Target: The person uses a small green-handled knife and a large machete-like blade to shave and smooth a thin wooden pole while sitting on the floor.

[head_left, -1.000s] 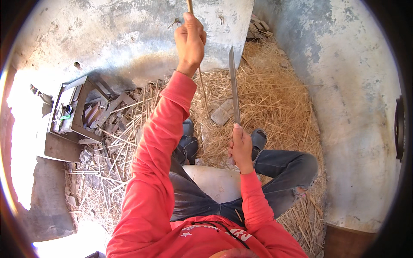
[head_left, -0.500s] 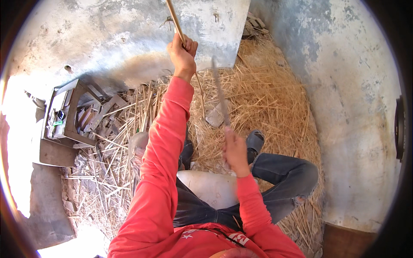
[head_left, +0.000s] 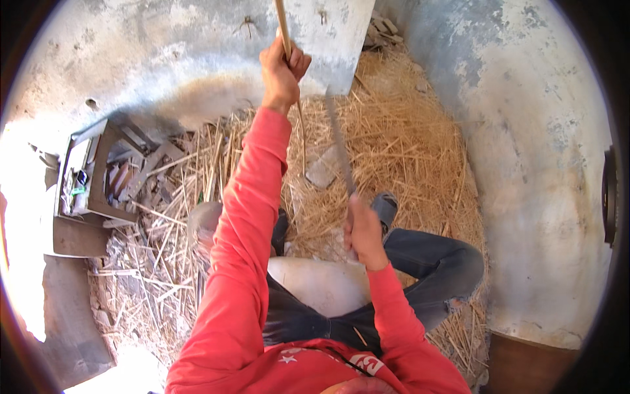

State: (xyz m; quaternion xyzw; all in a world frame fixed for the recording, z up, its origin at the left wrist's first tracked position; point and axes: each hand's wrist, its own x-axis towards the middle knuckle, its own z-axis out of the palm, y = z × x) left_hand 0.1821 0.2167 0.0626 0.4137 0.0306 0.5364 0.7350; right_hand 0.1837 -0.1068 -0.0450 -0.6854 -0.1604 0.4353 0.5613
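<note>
My left hand (head_left: pixel 282 73), arm stretched out far ahead, is closed round a thin bamboo strip (head_left: pixel 281 23). The strip runs out of the top of the picture, and its lower end slants down to the floor near a pale stone block (head_left: pixel 321 169). In front of my lap, my right hand (head_left: pixel 365 228) grips a long knife (head_left: pixel 338 134), its grey blade pointing up and slightly left, somewhat blurred. The blade stands to the right of the strip, apart from it. My right fingers hide most of the handle.
A pale sack-like thing (head_left: pixel 318 282) lies between my bent legs. Straw shavings (head_left: pixel 420 151) cover the floor ahead and right; split sticks (head_left: pixel 161 262) lie at the left. A wooden table frame (head_left: pixel 98 171) stands left, with small items on it. Walls (head_left: pixel 538 131) close in around.
My left hand has shifted slightly up with the strip, whose lower end swings a little left. The knife and my right hand have moved slightly right and stay off the strip.
</note>
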